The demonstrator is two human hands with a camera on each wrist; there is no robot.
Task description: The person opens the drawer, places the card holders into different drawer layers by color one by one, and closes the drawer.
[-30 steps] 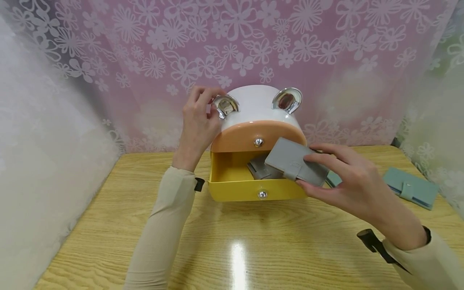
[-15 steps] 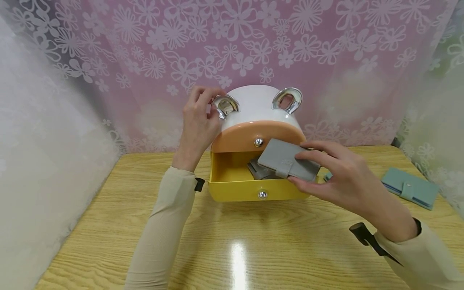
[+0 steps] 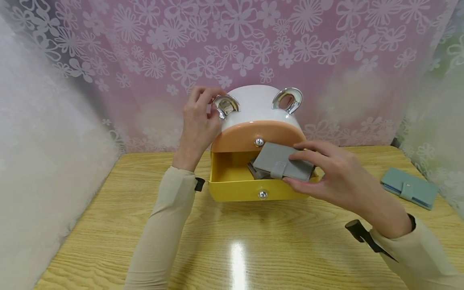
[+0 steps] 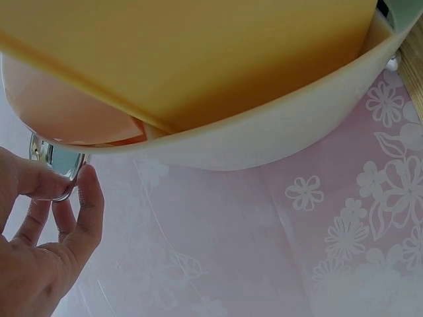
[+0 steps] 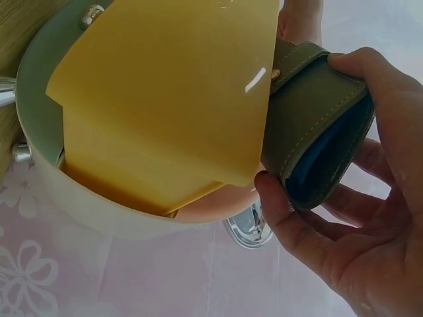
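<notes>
My left hand [image 3: 198, 125] pinches the silver ring-shaped ear [image 3: 226, 105] on a rounded white box [image 3: 258, 102]; the left wrist view shows thumb and fingers round that ear. With my right hand [image 3: 338, 177] I hold a wallet [image 3: 277, 160] by its right end, thumb below and fingers above, over the pulled-out yellow drawer [image 3: 237, 191]. It looks grey in the head view; the right wrist view shows a dark green side with a snap strap [image 5: 305, 59] and blue lining. Beneath it in the drawer lies another grey wallet [image 3: 255, 172], mostly hidden.
Above the yellow drawer, an orange drawer [image 3: 235, 139] with a silver knob is pushed in. A teal wallet [image 3: 409, 187] lies on the wooden table [image 3: 282, 249] at the right. A flowered curtain [image 3: 163, 72] hangs behind the box.
My right hand has carried the wallet left and slightly down, further over the drawer. A teal patch near that hand is no longer visible. My left hand stays on the ear.
</notes>
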